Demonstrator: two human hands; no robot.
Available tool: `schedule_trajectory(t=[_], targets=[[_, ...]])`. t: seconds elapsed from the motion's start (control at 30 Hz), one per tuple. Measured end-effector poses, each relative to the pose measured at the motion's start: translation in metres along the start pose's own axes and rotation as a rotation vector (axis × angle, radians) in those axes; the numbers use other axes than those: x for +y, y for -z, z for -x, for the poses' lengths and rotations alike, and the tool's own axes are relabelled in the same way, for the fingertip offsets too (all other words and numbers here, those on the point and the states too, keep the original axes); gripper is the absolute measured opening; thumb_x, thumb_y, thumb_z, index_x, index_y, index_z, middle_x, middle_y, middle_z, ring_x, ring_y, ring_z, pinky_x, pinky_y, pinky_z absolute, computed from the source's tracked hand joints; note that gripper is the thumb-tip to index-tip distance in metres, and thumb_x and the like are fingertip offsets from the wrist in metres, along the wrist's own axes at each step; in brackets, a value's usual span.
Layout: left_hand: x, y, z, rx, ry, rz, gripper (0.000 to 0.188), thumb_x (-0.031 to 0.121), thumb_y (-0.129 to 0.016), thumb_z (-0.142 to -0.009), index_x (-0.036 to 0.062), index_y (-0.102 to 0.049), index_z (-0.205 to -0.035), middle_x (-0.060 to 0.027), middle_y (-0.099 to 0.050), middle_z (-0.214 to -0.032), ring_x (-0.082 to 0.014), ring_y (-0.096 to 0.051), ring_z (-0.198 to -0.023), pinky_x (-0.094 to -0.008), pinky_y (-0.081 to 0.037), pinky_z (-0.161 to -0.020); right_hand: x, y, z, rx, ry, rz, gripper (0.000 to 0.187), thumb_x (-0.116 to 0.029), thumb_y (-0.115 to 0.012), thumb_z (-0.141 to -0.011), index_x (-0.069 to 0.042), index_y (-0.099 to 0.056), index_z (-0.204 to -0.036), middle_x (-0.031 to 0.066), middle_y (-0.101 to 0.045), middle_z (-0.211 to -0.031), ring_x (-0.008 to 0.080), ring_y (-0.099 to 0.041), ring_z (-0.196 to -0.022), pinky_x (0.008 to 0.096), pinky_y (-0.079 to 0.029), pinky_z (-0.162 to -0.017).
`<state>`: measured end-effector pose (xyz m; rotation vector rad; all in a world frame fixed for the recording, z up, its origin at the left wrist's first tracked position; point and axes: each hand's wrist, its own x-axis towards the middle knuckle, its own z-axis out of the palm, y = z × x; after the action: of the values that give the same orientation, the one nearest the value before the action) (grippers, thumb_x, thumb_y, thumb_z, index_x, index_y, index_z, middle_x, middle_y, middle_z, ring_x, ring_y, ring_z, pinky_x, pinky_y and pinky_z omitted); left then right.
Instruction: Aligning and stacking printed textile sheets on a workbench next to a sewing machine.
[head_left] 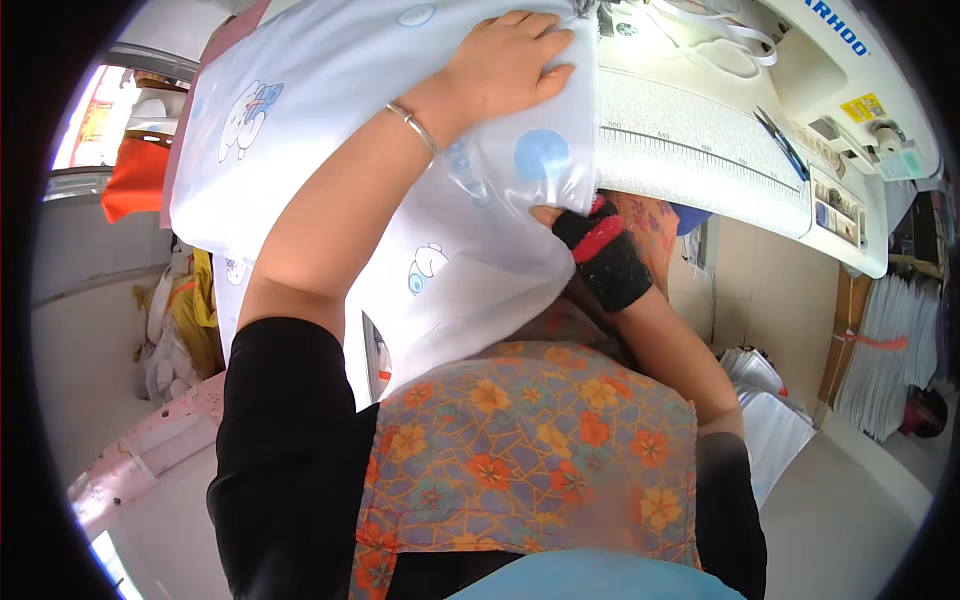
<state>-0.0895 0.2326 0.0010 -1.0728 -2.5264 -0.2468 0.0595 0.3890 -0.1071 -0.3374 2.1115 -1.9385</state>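
Observation:
A white, glossy printed sheet (330, 130) with pale blue dots and cartoon animals spreads over the sewing machine bed and drapes toward my lap. My left hand (510, 65) lies on top of it near the machine head, with its fingers stretched and its thumb apart. Lower down, my right hand (603, 255) wears a black fingerless glove with a red stripe. Its thumb presses on the sheet's right edge, and its other fingers are hidden beneath. The white sewing machine (880, 80) stands at the upper right; its needle is out of sight.
Right of the sheet runs a measuring scale (700, 148) along the machine bed, with dark thread snips (782, 142) beside it. Stacked white sheets (875, 340) stand at the far right. An orange bag (138, 175) and yellow cloth (195, 310) hang at the left.

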Motion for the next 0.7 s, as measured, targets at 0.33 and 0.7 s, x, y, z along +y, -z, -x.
schedule_trajectory(t=[0.33,0.7], targets=[[0.030,0.005,0.020,0.007,0.024,-0.041,0.046,0.033,-0.059,-0.089,0.0047,-0.056,-0.125,-0.0162,-0.053,-0.134,-0.0327,-0.049,-0.126,-0.0462,-0.038,-0.106,-0.015,0.010,0.014,-0.074,-0.106,-0.147,0.021,-0.021,-0.067,-0.088,-0.003,-0.065,-0.098,0.0020,-0.065,-0.089,0.0117,-0.056,-0.083,0.0305,-0.048,-0.078],[0.020,0.007,0.010,0.003,-0.008,0.142,0.040,0.031,-0.058,-0.090,0.0068,-0.059,-0.122,-0.0171,-0.054,-0.132,-0.0327,-0.050,-0.124,-0.0521,-0.038,-0.104,-0.015,-0.001,0.024,-0.120,-0.050,0.017,0.022,-0.019,-0.064,-0.088,-0.003,-0.064,-0.104,0.0074,-0.065,-0.096,0.0185,-0.058,-0.092,0.0338,-0.048,-0.085]])
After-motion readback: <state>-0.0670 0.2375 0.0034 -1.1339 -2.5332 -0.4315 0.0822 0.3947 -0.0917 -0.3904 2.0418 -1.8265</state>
